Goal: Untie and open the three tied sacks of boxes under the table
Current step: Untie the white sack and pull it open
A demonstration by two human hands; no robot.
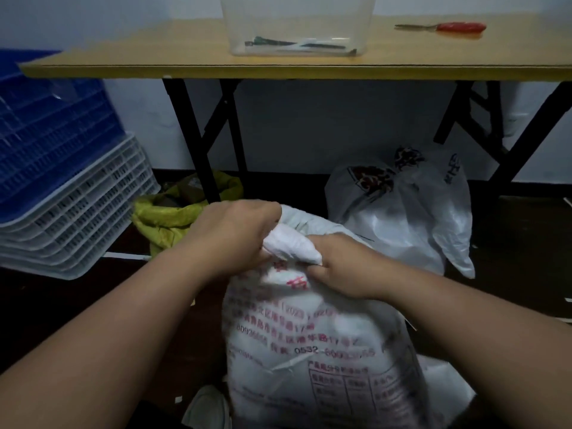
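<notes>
A white woven sack (pixel 318 345) with red printed text stands on the floor right in front of me. Its neck is bunched into a twisted knot (pixel 292 244) at the top. My left hand (pixel 235 233) grips the left side of that knot, and my right hand (pixel 337 264) grips the bunched fabric on its right. A yellow-green sack (pixel 168 219) sits behind to the left with its mouth open, brown boxes showing inside. A second white sack (pixel 402 212) with dark printing stands at the back right under the table, its top gathered.
The wooden folding table (pixel 185 63) with black legs (pixel 192 134) stands over the sacks. On it are a clear plastic bin (pixel 297 26) and red-handled scissors (pixel 445 27). Stacked blue and white crates (pixel 62 181) lean at the left. The floor is dark.
</notes>
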